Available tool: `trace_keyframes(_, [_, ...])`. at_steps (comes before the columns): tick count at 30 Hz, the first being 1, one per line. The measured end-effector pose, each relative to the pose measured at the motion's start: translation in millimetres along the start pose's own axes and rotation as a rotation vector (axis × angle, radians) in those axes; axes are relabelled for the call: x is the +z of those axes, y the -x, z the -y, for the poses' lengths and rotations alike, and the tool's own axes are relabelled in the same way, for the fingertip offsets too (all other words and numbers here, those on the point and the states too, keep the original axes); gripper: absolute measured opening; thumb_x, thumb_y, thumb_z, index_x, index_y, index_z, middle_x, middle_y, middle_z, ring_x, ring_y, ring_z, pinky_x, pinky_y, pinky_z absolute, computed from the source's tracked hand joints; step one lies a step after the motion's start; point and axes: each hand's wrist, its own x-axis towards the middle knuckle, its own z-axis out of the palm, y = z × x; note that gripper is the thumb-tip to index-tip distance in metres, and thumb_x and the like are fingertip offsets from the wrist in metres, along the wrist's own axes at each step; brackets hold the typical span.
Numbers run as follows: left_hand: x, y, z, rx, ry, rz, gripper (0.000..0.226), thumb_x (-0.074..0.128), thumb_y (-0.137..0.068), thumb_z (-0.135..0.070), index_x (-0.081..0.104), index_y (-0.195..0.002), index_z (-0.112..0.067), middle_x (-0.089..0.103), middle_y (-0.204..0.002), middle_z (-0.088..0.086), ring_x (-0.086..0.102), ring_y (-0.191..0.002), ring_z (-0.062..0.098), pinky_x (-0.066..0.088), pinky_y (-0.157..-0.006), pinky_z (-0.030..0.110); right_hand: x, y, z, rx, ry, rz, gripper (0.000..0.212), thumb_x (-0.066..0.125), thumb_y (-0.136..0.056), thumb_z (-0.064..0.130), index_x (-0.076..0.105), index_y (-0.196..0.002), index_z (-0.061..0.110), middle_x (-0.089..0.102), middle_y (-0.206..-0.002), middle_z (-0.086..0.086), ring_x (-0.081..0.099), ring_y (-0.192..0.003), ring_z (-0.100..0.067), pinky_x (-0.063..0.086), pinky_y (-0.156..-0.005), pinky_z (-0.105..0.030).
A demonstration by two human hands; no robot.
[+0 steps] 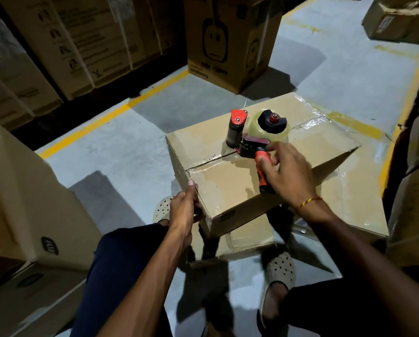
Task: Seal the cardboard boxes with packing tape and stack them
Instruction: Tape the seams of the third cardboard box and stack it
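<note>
Near the knees, the box (240,181) is steadied at its left corner by the left hand (182,207). The tape dispenser (254,135) on the seam is gripped by the right hand (288,176); tape could wrinkle or miss the seam if the box shifts.

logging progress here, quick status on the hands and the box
Right hand grips tape dispenser handle, dispenser resting on box top. Left hand holds box's near left corner. Seam partly taped. Nothing in the way.
</note>
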Motion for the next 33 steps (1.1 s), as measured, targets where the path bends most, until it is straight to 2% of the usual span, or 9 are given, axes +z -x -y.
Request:
trace_keyframes(3, [0.0, -1.3, 3.9, -0.044, 0.078, 0.027, 0.033, 0.056, -0.101, -0.044, 0.049, -0.085, -0.016, 0.055, -0.070, 0.002, 0.054, -0.066, 0.020, 0.050, -0.066, 0.034, 10.2, 30.1, 23.0, -0.156, -0.093, 0.206, 0.026, 0.061, -0.099, 0.032, 0.062, -0.123, 0.023, 0.056, -0.090, 0.011, 0.055, -0.079, -0.005, 0.044, -0.068, -0.028])
trace_keyframes(7, [-3.8, -0.5, 5.2, -0.081, 0.172, 0.042, 0.025, 0.053, -0.104, -0.036, 0.054, -0.097, -0.011, 0.059, -0.072, 0.002, 0.055, -0.063, 0.016, 0.046, -0.055, 0.029, 29.3, 54.0, 42.7, -0.210, -0.127, 0.334, 0.027, 0.060, -0.099, 0.034, 0.060, -0.125, 0.027, 0.055, -0.097, 0.010, 0.056, -0.083, -0.005, 0.055, -0.076, -0.037])
trace_keyframes(9, [-6.0, -3.7, 2.9, -0.050, 0.172, 0.018, 0.029, 0.049, -0.105, -0.035, 0.060, -0.115, -0.009, 0.069, -0.090, 0.004, 0.065, -0.082, 0.021, 0.052, -0.065, 0.033, 35.2, 59.4, 47.3, -0.219, -0.126, 0.351, 0.027, 0.060, -0.099, 0.034, 0.059, -0.125, 0.027, 0.052, -0.097, 0.012, 0.051, -0.077, 0.000, 0.052, -0.075, -0.035])
trace_keyframes(11, [-7.5, -6.7, -5.8, -0.034, 0.170, 0.024, 0.031, 0.047, -0.106, -0.035, 0.064, -0.121, -0.015, 0.074, -0.108, 0.003, 0.068, -0.104, 0.025, 0.055, -0.087, 0.039, 39.0, 63.8, 48.9, -0.216, -0.109, 0.397, 0.029, 0.059, -0.100, 0.034, 0.057, -0.127, 0.026, 0.048, -0.100, 0.013, 0.045, -0.072, 0.006, 0.046, -0.074, -0.031])
trace_keyframes(13, [-8.2, -11.2, -16.3, -0.019, 0.156, 0.042, 0.034, 0.046, -0.105, -0.036, 0.068, -0.121, -0.016, 0.075, -0.112, 0.004, 0.068, -0.108, 0.027, 0.052, -0.097, 0.043, 41.5, 66.4, 49.5, -0.207, -0.074, 0.448, 0.031, 0.059, -0.100, 0.033, 0.055, -0.130, 0.026, 0.045, -0.106, 0.012, 0.045, -0.073, 0.005, 0.043, -0.076, -0.028])
trace_keyframes(17, [-9.6, -23.4, -27.2, -0.009, 0.205, 0.010, 0.025, 0.050, -0.104, -0.026, 0.070, -0.105, -0.012, 0.074, -0.090, 0.001, 0.066, -0.087, 0.022, 0.050, -0.081, 0.038, 43.1, 65.6, 52.6, -0.183, -0.035, 0.494, 0.031, 0.060, -0.100, 0.035, 0.054, -0.129, 0.029, 0.046, -0.116, 0.010, 0.059, -0.092, -0.008, 0.053, -0.086, -0.035])
trace_keyframes(23, [-12.2, -30.1, -35.0, -0.060, 0.339, 0.001, 0.012, 0.058, -0.100, -0.016, 0.063, -0.089, -0.016, 0.067, -0.064, -0.004, 0.058, -0.062, 0.014, 0.045, -0.056, 0.027, 47.1, 62.3, 56.9, -0.178, 0.021, 0.519, 0.031, 0.057, -0.100, 0.040, 0.053, -0.128, 0.029, 0.047, -0.118, 0.007, 0.062, -0.101, -0.015, 0.050, -0.091, -0.040])
trace_keyframes(30, [-8.4, -27.4, -25.6, -0.044, 0.323, -0.012, 0.010, 0.060, -0.098, -0.006, 0.055, -0.094, -0.014, 0.056, -0.071, 0.002, 0.051, -0.055, 0.011, 0.047, -0.050, 0.024, 52.9, 60.6, 63.9, -0.138, 0.053, 0.484, 0.025, 0.054, -0.101, 0.042, 0.053, -0.121, 0.028, 0.048, -0.111, 0.007, 0.056, -0.096, -0.017, 0.037, -0.083, -0.033])
trace_keyframes(33, [-5.3, -29.8, -21.9, -0.006, 0.323, -0.045, 0.014, 0.056, -0.100, -0.003, 0.051, -0.092, -0.013, 0.054, -0.070, 0.003, 0.049, -0.053, 0.010, 0.048, -0.047, 0.020, 54.0, 61.0, 66.3, -0.124, 0.067, 0.494, 0.026, 0.054, -0.100, 0.046, 0.051, -0.120, 0.029, 0.049, -0.112, 0.006, 0.056, -0.099, -0.020, 0.040, -0.086, -0.035])
